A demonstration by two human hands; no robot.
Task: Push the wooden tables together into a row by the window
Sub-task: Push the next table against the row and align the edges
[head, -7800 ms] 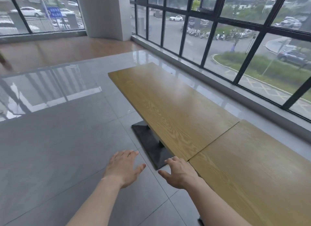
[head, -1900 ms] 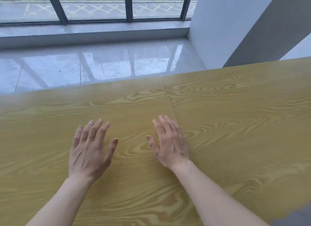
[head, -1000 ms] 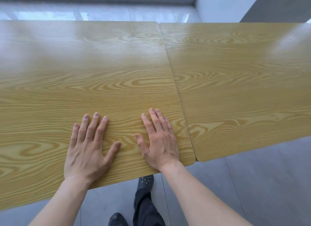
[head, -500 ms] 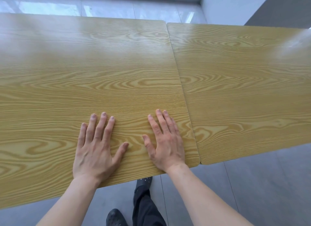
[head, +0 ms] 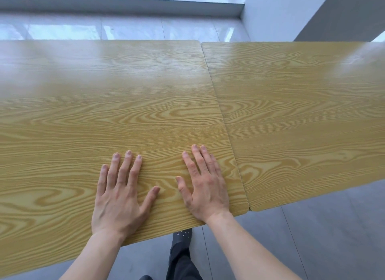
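While we are leaning over the near edge, we are pressing both palms flat on the left wooden table [head: 104, 104]. Our left hand [head: 120, 194] is lying with its fingers [head: 121, 169] spread a little and straight, gripping nothing, and our right hand [head: 205, 188] is lying the same way, flat and holding nothing, just left of the seam. We are counting two tables: the left one and the right wooden table [head: 302, 117], their short edges meeting along a thin dark line running from near to far. At the near end of that line the two rounded corners are leaving a small notch, and the near edges are sitting almost level. The long axis of the pair is running left to right, parallel to the window sill [head: 125, 6] at the far side. A strip of glossy floor tiles [head: 125, 30] is showing between the tables and the sill. A white column [head: 281, 13] is standing at the far right. Below the near edge we are seeing our dark trouser leg [head: 181, 265] and grey floor; no containers are showing anywhere.
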